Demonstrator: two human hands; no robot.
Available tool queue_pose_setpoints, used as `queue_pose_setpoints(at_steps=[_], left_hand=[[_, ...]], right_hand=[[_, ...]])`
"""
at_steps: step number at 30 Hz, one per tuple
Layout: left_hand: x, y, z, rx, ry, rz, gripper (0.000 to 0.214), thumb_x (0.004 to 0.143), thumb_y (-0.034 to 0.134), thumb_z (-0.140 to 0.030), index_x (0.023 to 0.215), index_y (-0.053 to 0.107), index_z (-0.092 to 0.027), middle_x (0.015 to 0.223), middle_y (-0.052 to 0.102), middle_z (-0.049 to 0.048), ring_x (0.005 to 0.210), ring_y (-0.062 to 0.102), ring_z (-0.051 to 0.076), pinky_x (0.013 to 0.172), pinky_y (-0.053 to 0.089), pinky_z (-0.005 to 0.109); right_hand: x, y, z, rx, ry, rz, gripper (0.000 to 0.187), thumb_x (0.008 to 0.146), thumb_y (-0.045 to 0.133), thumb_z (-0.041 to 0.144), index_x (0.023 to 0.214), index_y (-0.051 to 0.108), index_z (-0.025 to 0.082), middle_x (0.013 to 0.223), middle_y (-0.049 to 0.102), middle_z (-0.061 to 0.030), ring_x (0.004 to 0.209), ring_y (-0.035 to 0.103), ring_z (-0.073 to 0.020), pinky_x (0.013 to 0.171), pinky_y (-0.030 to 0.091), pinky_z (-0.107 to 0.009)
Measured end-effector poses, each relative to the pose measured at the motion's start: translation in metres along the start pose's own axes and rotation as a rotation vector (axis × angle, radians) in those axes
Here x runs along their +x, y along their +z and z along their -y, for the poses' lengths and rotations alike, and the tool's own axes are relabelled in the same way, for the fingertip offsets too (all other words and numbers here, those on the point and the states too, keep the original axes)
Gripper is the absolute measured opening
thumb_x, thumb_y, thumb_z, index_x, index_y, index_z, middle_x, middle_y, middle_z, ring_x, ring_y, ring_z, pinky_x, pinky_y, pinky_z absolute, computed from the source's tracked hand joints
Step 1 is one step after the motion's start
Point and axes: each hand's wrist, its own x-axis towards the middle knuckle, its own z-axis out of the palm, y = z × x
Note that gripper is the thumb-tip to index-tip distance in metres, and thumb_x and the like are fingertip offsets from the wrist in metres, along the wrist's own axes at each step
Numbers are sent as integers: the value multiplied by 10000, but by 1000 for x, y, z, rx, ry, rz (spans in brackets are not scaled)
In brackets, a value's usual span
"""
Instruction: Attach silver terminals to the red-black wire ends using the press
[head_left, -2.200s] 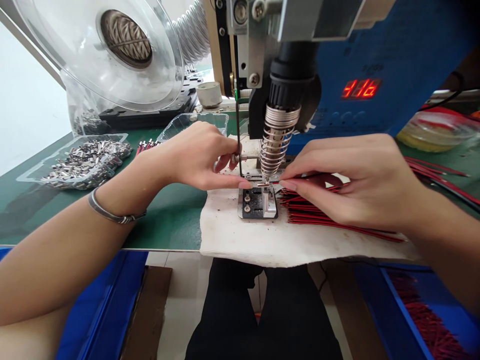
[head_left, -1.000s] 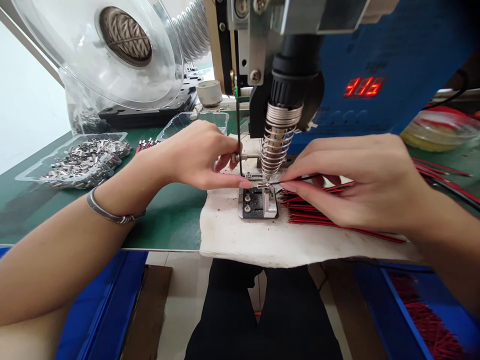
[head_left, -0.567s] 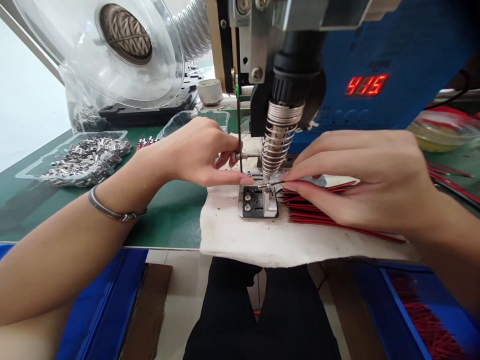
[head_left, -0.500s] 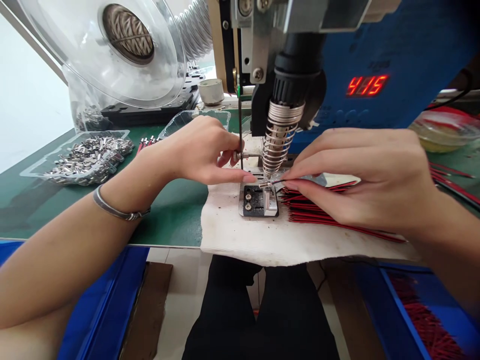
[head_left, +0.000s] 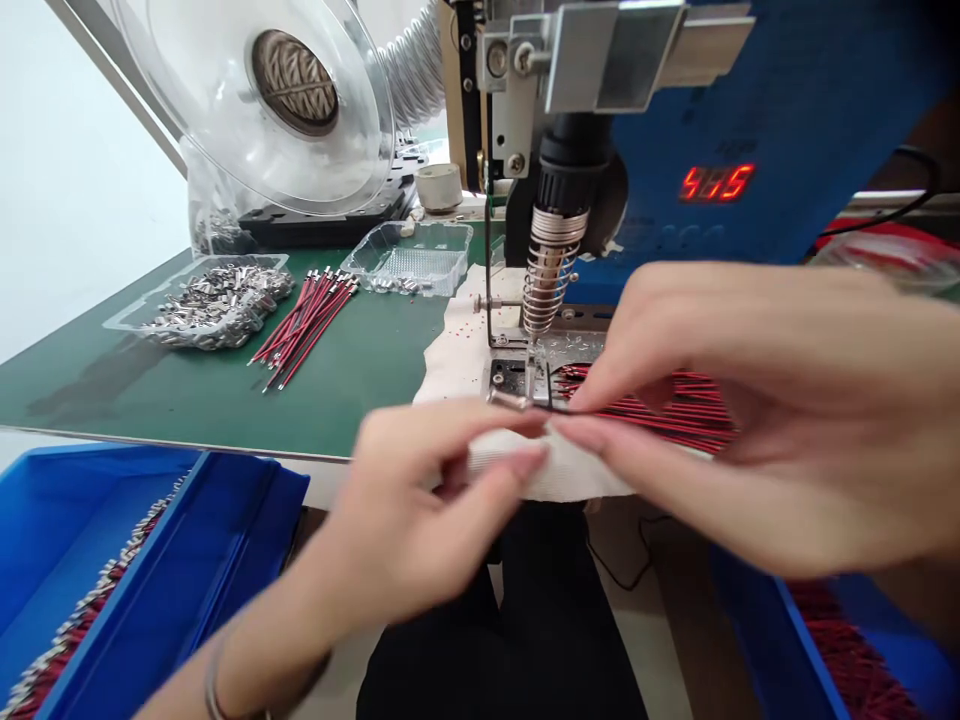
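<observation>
My right hand (head_left: 772,420) pinches a thin dark wire (head_left: 553,407) between thumb and forefinger. At the wire's left end sits a small silver metal cylinder (head_left: 508,399), blurred by motion. My left hand (head_left: 442,500) is just below and left of it, thumb and forefinger apart, the forefinger close under the wire; whether it touches cannot be made out. Behind both hands stands the soldering machine's spring-wrapped iron (head_left: 551,270), its tip over a small black-and-metal fixture (head_left: 510,378). Beside the fixture, partly hidden by my right hand, lies a bundle of red and black wires (head_left: 675,412).
On the green table (head_left: 360,370) are a tray of metal parts (head_left: 217,300), red wires with metal ends (head_left: 311,320) and another clear tray (head_left: 420,255). A blue machine housing (head_left: 750,110) rises behind. Blue bins (head_left: 142,600) with wires stand below the table edge.
Both hands have come down and toward me from the fixture, the right one bringing the wire and metal cylinder away from the iron tip. The left hand has drawn back from the thin feed tube.
</observation>
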Motion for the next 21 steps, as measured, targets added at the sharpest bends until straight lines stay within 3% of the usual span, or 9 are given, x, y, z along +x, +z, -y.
queue_pose_setpoints(at_steps=[2, 4, 6, 8, 11, 14, 17, 19, 21], left_hand=[[-14, 20, -16, -190, -91, 42, 151, 966, 848, -163, 837, 899, -222, 580, 711, -52, 458, 504, 87, 444, 407, 201], [-20, 35, -27, -303, -162, -6, 186, 927, 882, -155, 756, 895, -228, 517, 661, -46, 453, 521, 98, 444, 413, 202], [-24, 44, -30, -414, -245, -78, 217, 912, 875, -136, 717, 894, -231, 567, 728, -24, 501, 623, 118, 488, 473, 198], [-30, 48, -28, -520, -328, -115, 266, 919, 850, -112, 692, 890, -245, 651, 797, -12, 589, 725, 145, 578, 569, 205], [-50, 47, -19, -512, -398, -136, 261, 928, 863, -121, 722, 906, -276, 578, 729, -39, 519, 641, 105, 548, 528, 182], [-76, 36, -10, -416, -517, -78, 206, 1041, 821, -268, 870, 934, -288, 604, 726, -35, 452, 518, 70, 488, 431, 176], [-93, 14, -4, -323, -687, -78, 385, 1126, 714, -451, 830, 852, -248, 687, 748, 0, 497, 530, 89, 500, 422, 200], [-94, -9, 0, -181, -688, -64, 438, 1125, 675, -487, 775, 758, -237, 661, 693, -3, 549, 582, 120, 547, 458, 218], [-87, -34, 7, 57, -601, 55, 425, 1113, 638, -471, 765, 739, -248, 631, 661, -12, 581, 632, 147, 599, 493, 238]], right_hand=[[-5, 7, 11, -12, 31, 59, 211, 986, 772, 124, 840, 700, 258, 680, 646, 85, 532, 520, -94, 640, 571, -286], [-12, 17, 20, -5, 59, 81, 197, 1008, 706, 122, 860, 676, 248, 648, 578, 93, 513, 452, -95, 640, 553, -279], [-19, 29, 26, 59, 94, 64, 180, 1050, 660, 139, 896, 662, 232, 655, 527, 100, 510, 423, -86, 626, 519, -262], [-27, 39, 26, 124, 116, 73, 181, 1089, 652, 173, 916, 672, 222, 674, 546, 88, 536, 455, -90, 602, 474, -264], [-37, 43, 18, 145, 92, 76, 176, 1154, 659, 277, 1009, 724, 201, 764, 670, 35, 581, 524, -113, 572, 438, -293], [-46, 30, -3, -6, 32, 82, 136, 1164, 655, 235, 1087, 761, 199, 856, 763, -6, 619, 601, -129, 600, 482, -304], [-54, 9, -32, -207, 37, 119, 169, 1147, 665, 206, 1060, 806, 239, 967, 829, -55, 766, 750, -193, 683, 571, -335], [-56, -2, -52, -320, 44, 166, 228, 1152, 639, 239, 1123, 865, 230, 1077, 855, -89, 829, 796, -228, 730, 618, -375], [-56, -9, -68, -380, 48, 203, 273, 1130, 645, 264, 1170, 914, 240, 1136, 865, -93, 829, 811, -241, 721, 624, -402]])
